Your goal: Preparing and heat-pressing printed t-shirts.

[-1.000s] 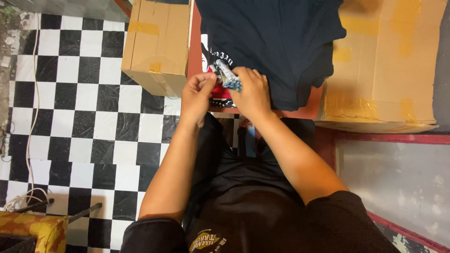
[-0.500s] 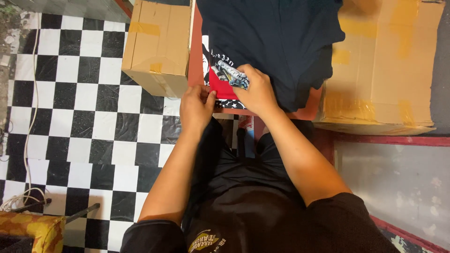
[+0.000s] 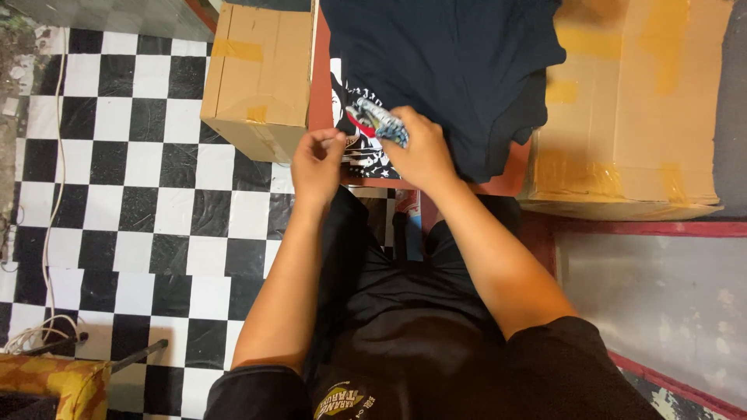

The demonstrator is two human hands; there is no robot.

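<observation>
A small crumpled bundle of patterned fabric, blue-grey with a red edge (image 3: pixel 379 122), sits pinched in the fingers of the right hand (image 3: pixel 422 152), just above the printed corner of a dark navy cloth garment (image 3: pixel 447 70) that lies spread flat and smooth over a reddish-brown desk (image 3: pixel 320 93). The right hand is closed around the bundle, its knuckles resting on the garment's lower hem. The left hand (image 3: pixel 317 162) hovers just left of the bundle with its fingers curled loosely inward; whether it grips a bit of the fabric cannot be told. A white-and-black graphic print (image 3: pixel 352 140) shows on the garment beside both hands, partly covered by them. Left of the garment stands a closed brown cardboard box with tan tape strips (image 3: pixel 258 74), its corners crisp. Right of the garment lies a larger, flatter cardboard box with glossy yellowish tape (image 3: pixel 630 109). Below and left of the garment stretches a shiny black-and-white checkered tile floor (image 3: pixel 132 194), with a thin pale cord (image 3: pixel 53 155) trailing across it.
</observation>
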